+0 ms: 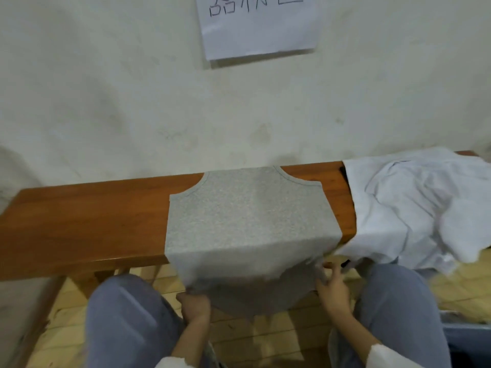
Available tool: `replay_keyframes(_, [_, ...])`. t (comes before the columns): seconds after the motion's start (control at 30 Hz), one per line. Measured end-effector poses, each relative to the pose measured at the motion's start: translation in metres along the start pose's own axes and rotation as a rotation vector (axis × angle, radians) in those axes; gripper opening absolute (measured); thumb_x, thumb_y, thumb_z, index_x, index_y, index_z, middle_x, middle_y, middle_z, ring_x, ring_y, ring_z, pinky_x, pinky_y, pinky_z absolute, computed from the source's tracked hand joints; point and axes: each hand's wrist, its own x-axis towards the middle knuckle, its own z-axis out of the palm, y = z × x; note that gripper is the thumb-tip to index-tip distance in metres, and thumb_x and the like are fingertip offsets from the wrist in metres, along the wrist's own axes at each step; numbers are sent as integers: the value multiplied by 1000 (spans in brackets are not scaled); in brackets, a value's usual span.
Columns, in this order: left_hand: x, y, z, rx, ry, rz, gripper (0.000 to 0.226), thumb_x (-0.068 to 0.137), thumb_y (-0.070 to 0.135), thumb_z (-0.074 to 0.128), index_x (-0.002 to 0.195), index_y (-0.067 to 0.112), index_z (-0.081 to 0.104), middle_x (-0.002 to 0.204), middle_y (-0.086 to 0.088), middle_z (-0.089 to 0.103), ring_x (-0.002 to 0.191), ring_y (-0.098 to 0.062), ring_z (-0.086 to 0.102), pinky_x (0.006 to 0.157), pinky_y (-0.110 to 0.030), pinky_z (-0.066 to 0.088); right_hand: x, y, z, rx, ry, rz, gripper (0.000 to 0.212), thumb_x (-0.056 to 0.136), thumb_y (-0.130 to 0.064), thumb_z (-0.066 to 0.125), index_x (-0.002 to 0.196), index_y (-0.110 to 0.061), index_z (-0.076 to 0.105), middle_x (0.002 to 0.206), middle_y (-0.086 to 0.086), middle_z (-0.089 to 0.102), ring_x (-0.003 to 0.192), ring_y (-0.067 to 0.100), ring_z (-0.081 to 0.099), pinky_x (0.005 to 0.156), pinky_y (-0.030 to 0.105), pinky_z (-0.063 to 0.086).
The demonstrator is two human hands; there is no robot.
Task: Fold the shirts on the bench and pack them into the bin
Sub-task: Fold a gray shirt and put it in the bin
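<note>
Leftmost, a long reddish-brown wooden bench runs along a pale, stained wall, and below its front edge a knee in blue-grey trousers rises from the bottom of the view. Just right of that knee, the left hand reaches forward from a white cuff, knuckles up and fingers curled tight around the lower left corner of a heathered grey sleeveless shirt. That shirt lies flat on the middle of the bench, its scooped armholes towards the wall, its lower part hanging over the front edge between the knees. Above it, a white paper sheet with handwritten characters hangs on the wall. At the shirt's lower right corner the right hand comes up at a slant, thumb and fingertips pinching the bunched hem, the other fingers loosely extended. Further right, a crumpled pile of white shirts covers the bench end and spills over its front.
</note>
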Motion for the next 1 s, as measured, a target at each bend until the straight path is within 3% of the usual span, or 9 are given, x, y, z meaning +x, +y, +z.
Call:
replay_keyframes(0.07, [-13,14,-14,-117,39,65,25,92,9,55,111,-4,46,99,-24,58,87,-38,56,70,-38,42,-4,-15,-9,102,-29,-35,14,94,-16,55,106,-19,51,101,8,63,85,23,64,75,43,56])
replay_keyframes(0.2, [-41,53,-49,-554,-120,156,9,91,5,60,84,0,57,76,-18,59,58,-21,54,46,-23,49,-2,-58,-38,366,-129,33,6,93,-10,56,94,-10,62,98,13,64,94,31,64,64,30,55])
replay_keyframes(0.27, [-49,76,-73,-699,-301,200,3,89,-1,59,88,2,60,76,-14,60,62,-16,57,52,-18,51,0,-79,-56,504,-169,80,19,90,6,54,99,-7,64,97,15,63,86,31,65,57,30,56])
replay_keyframes(0.37, [-46,103,-109,-688,-452,322,31,80,-18,58,100,5,64,92,-14,65,82,-21,61,71,-28,55,-1,-98,-80,388,-188,-47,44,79,23,53,105,-11,60,94,14,66,83,24,66,60,28,58])
replay_keyframes(0.47, [-44,116,-130,-376,-305,473,22,79,-7,67,93,9,69,89,-11,66,81,-24,59,71,-36,50,4,-103,-99,168,-50,-158,27,76,5,72,94,-14,64,85,16,67,76,22,65,63,24,58])
replay_keyframes(0.53, [-48,120,-137,-305,-204,605,11,84,4,68,83,15,69,82,-6,67,82,-24,60,70,-33,48,10,-99,-104,181,43,-171,11,80,-6,72,84,-15,66,83,15,69,76,27,66,73,37,59])
replay_keyframes(0.6, [-51,121,-142,-280,-45,725,6,89,13,64,89,16,69,88,-2,67,87,-20,59,73,-30,46,11,-98,-105,138,200,-236,9,87,-18,67,77,-18,65,81,12,68,77,31,66,79,47,56])
replay_keyframes(0.73, [-54,120,-139,-293,277,853,17,94,18,57,104,6,65,109,-6,50,96,-10,44,84,-30,38,1,-105,-94,130,397,-417,15,92,-27,59,92,-12,60,99,5,52,85,22,53,75,31,40])
replay_keyframes(1.0, [-46,128,-127,-284,214,868,17,95,17,55,104,9,67,98,-1,65,96,-17,57,81,-30,41,9,-120,-72,259,407,-391,21,96,-27,51,82,-14,56,74,0,57,70,15,51,62,30,40])
